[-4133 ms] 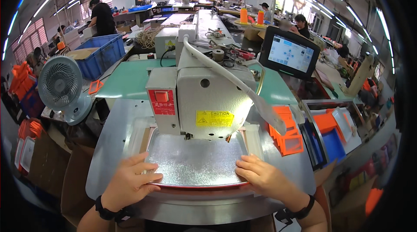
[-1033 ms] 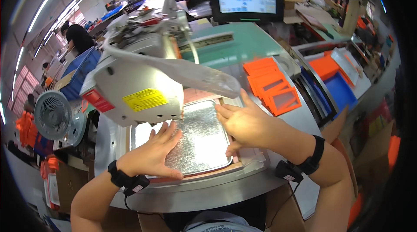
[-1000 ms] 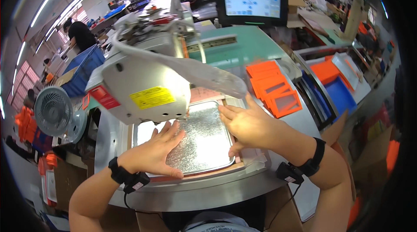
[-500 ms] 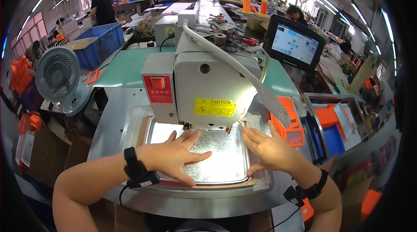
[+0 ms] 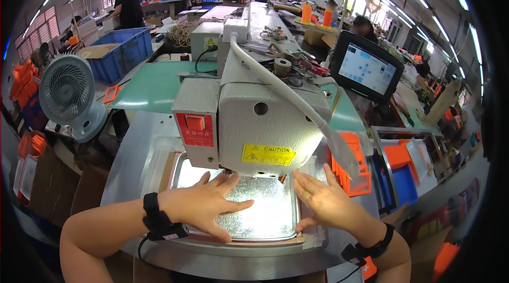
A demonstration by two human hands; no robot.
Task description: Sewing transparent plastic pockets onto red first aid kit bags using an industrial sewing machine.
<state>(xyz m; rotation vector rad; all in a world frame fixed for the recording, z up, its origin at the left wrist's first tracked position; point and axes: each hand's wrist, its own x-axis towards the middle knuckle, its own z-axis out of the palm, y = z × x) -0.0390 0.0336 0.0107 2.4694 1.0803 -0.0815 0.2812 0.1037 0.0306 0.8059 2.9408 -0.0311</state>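
A shiny textured metal plate [image 5: 265,214] lies on the steel machine bed [image 5: 132,150], under the white head of an industrial sewing machine [image 5: 260,124]. My left hand [image 5: 204,209] lies flat on the plate's left half, fingers spread and pointing right. My right hand [image 5: 326,203] rests flat on the plate's right edge, fingers pointing up toward the machine head. Both wrists carry black bands. Neither hand holds anything.
A small grey fan [image 5: 69,94] stands at the left. A touch screen [image 5: 366,71] sits at the right, with orange trays [image 5: 352,169] and blue bins [image 5: 405,185] below it. A blue crate [image 5: 119,55] and other people at work are farther back.
My view has swung back to face the machine squarely. Both hands stay pressed on the plate, and my left hand has slid further right across it.
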